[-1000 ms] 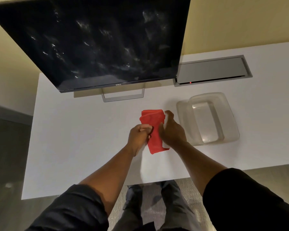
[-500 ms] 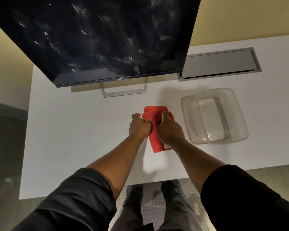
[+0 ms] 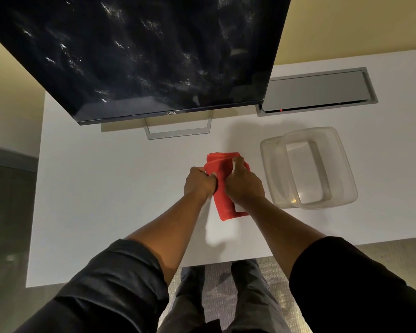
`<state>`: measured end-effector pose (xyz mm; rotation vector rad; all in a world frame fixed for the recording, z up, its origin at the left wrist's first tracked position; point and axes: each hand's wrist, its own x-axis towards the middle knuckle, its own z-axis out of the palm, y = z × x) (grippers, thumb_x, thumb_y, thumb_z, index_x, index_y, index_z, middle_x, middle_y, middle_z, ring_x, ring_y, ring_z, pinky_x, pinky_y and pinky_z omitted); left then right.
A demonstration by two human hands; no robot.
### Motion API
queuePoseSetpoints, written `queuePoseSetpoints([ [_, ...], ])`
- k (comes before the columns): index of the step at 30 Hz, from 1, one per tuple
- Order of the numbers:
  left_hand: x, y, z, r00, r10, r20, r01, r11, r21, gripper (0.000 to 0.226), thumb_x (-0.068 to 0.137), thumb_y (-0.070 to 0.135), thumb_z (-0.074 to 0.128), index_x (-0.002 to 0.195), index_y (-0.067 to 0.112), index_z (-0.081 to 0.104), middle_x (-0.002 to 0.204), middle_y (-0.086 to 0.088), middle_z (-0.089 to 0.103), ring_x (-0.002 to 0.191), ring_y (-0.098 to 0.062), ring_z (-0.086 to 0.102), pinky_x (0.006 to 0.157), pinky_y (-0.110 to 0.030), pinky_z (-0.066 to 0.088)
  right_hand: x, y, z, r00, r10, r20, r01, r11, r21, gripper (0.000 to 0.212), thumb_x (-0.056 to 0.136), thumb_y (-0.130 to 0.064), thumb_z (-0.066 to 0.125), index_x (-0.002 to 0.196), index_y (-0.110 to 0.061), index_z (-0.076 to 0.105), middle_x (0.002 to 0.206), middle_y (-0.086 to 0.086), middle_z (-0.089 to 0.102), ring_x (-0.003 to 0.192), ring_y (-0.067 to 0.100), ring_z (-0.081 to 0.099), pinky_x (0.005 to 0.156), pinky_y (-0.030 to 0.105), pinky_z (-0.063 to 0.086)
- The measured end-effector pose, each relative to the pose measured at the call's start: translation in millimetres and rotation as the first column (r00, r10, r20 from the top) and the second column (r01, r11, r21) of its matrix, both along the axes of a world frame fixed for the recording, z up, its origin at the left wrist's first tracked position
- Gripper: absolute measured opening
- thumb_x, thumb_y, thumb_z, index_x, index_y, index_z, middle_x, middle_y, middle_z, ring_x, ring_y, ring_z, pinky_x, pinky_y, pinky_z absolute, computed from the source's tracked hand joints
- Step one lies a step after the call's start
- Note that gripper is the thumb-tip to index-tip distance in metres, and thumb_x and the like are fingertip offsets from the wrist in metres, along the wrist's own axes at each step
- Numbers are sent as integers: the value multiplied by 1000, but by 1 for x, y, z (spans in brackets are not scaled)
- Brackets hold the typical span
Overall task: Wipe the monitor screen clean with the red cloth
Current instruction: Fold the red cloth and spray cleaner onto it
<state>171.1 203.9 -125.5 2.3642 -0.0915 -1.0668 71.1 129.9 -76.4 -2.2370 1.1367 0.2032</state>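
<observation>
**Both hands on the red cloth, in front of a smeared monitor**

White and bare across most of its top, the table (image 3: 106,188) runs up to a yellowish wall, with grey carpet showing past its near edge. At the table's far side stands the monitor (image 3: 142,56), a dark panel on a thin metal stand (image 3: 178,133); its screen is off and mottled all over with pale smudges and streaks. Right of the monitor, a grey metal flap (image 3: 315,91) is set flush into the tabletop, and a small red light glows at the flap's front edge.

Nearer than the monitor's stand, a little to its right, lies the red cloth (image 3: 222,205). It is folded into a long narrow pad, with its far end lifted and its layers fanning apart. The left hand (image 3: 198,182) is closed in a loose fist on the cloth's left edge, thumb pressed onto the fabric. The right hand (image 3: 244,185) is curled over the cloth's right side, its fingers pinching the raised layers near the far end. A small white patch shows by the right wrist; what it is cannot be told.

Right of the cloth, clear of it, sits a clear plastic tub (image 3: 269,169), with a second clear container lying inside it. Both forearms are bare, with dark sleeves (image 3: 111,284) pushed up.
</observation>
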Motion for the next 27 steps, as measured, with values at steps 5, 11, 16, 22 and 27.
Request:
queuePoseSetpoints([
  [5,1,-1,0,1000,13,2,-13,1000,-4,38,88,41,66,118,20,56,108,3,66,92,-23,66,87,-39,57,0,-4,0,999,-9,-44,11,999,44,49,101,-42,38,140,-14,28,113,9,65,95,34,67,86,50,54],
  [11,1,-1,-2,1000,29,-6,-29,1000,-6,41,89,40,66,122,18,57,112,0,67,95,-24,65,88,-40,57,1,-4,1,1000,-16,-19,16,1000,27,45,101,-42,39,137,-17,29,112,7,65,93,33,67,85,50,55],
  [16,1,-1,-3,1000,26,1,-26,1000,-3,39,85,46,65,114,21,61,106,2,70,90,-23,67,87,-41,58,2,-7,0,999,-11,-37,13,999,43,48,100,-44,38,137,-16,27,112,9,65,92,33,67,85,49,55],
  [22,1,-2,-3,1000,20,-5,-20,1000,-5,33,88,44,65,109,18,65,98,0,72,83,-22,68,80,-36,58,3,-6,2,1000,-17,-14,18,1000,11,46,99,-45,40,133,-16,31,111,8,65,93,33,68,86,49,54],
  [27,0,-2,-1,1000,27,-15,-27,1000,-5,31,90,41,65,109,17,63,97,1,70,83,-22,67,79,-35,57,3,-8,4,1000,5,-9,-5,1000,14,45,98,-43,45,131,-16,32,109,9,66,89,32,68,84,48,55],
])
